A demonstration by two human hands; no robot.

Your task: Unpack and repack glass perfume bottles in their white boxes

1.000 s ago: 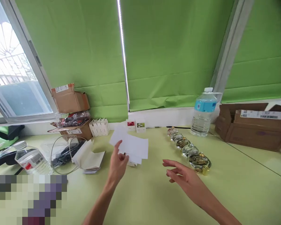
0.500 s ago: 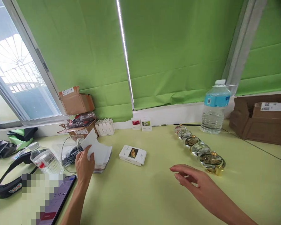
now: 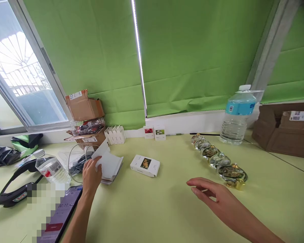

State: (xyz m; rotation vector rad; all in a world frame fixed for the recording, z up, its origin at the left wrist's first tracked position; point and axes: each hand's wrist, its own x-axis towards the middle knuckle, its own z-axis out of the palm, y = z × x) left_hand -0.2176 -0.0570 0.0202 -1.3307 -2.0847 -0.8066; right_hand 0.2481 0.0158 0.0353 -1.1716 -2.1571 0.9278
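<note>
My left hand (image 3: 91, 175) pinches a white paper sheet (image 3: 101, 153) with a lifted edge, at the left side of a stack of white sheets (image 3: 114, 165) on the table. My right hand (image 3: 210, 192) hovers over the table with nothing in it, fingers stretched out and thumb apart. Between the hands, further back, lies a small white box (image 3: 145, 165) with a yellow flower picture on its top. Just beyond my right hand runs a row of clear glass bottles (image 3: 231, 172) with gold-coloured fittings and plant matter visible inside.
Two small picture cartons (image 3: 154, 132) stand against the wall, beside a cluster of white cartons (image 3: 116, 135). A large water bottle (image 3: 235, 116) and cardboard box (image 3: 286, 131) stand at right. A phone (image 3: 60, 216), plastic bottle (image 3: 52, 168) and black headband-like device (image 3: 17, 192) are at left.
The view has shifted slightly. My left hand keeps hold of the white sheet, whose raised part now sits lower over the stack. My right hand keeps about the same pose.
</note>
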